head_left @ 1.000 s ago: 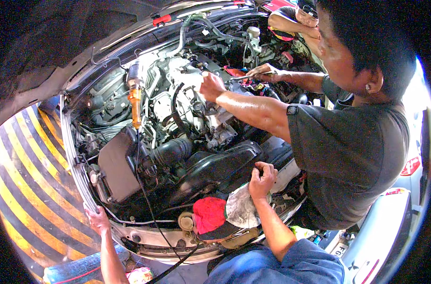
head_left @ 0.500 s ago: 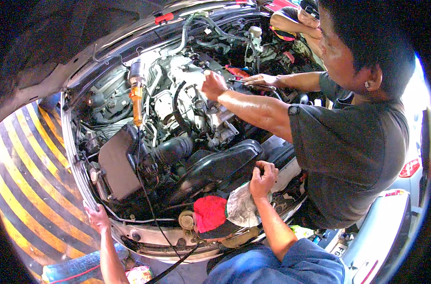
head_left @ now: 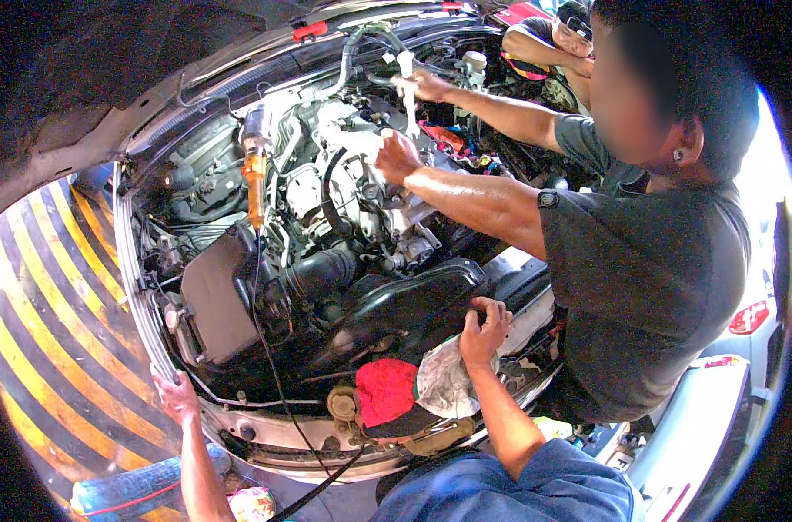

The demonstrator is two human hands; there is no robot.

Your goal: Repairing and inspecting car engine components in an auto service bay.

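OK so, taking the red rag [head_left: 385, 391] as your landmark: the grey rag [head_left: 448, 383] is just to its right, edge up against edge as far as I can see. Your right hand [head_left: 487, 332] is easily the nearer one, up and to the right of the red rag, and that wrist overlaps the grey rag's right side in this view, so the grey rag lies below and left of your knuckles. Can't tell if the wrist actually touches it. It's too bunched up to give it a clean long axis. Your right fingers are loosely curled with the thumb close by; palm's hidden, so I can't tell if anything's in there. Your left hand [head_left: 178, 397] is way off to the red rag's left, resting on the fender [head_left: 138, 300], and I can't tell how tightly it's closed. There's a cap [head_left: 342, 403] just left of the red rag, an orange lamp [head_left: 255, 187] well beyond it and left, and a co-worker [head_left: 648, 287] up and right of it, both arms over the engine [head_left: 326, 191].
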